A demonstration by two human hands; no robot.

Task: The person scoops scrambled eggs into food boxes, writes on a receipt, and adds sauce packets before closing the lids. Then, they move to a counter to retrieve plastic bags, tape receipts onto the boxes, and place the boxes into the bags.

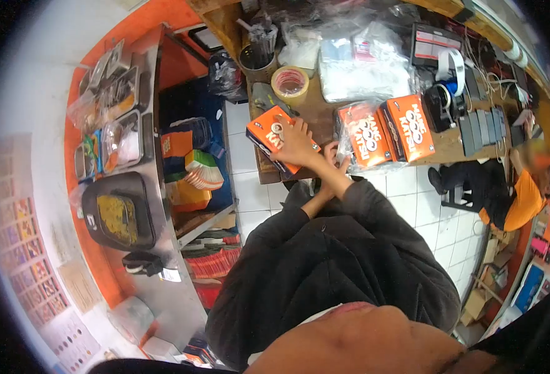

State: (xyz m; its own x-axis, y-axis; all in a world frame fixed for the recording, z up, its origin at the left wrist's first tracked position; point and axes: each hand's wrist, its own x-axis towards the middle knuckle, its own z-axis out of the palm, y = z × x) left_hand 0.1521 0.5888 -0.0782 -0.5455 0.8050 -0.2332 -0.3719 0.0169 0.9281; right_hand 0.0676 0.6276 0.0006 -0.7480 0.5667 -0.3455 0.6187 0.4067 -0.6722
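Observation:
My forearms cross at the wooden table's front edge. From the right, my right hand [295, 144] reaches over to an orange box [264, 128] with white lettering, its fingers across the top face and holding it at the table's left corner. Beneath that arm, my left hand [336, 156] has its fingers curled at the near left edge of a clear plastic bag [345, 138]. Inside or under the plastic lies an orange box [367, 140]; another orange box [410, 128] stands right beside it. My left fingertips are partly hidden.
Behind the boxes are a tape roll [290, 83], a dark round container [257, 59] and white plastic packs [365, 71]. Phones [484, 131] and cables lie at the right. A person in orange and black [518, 193] is at far right; a metal counter [163, 293] stands left.

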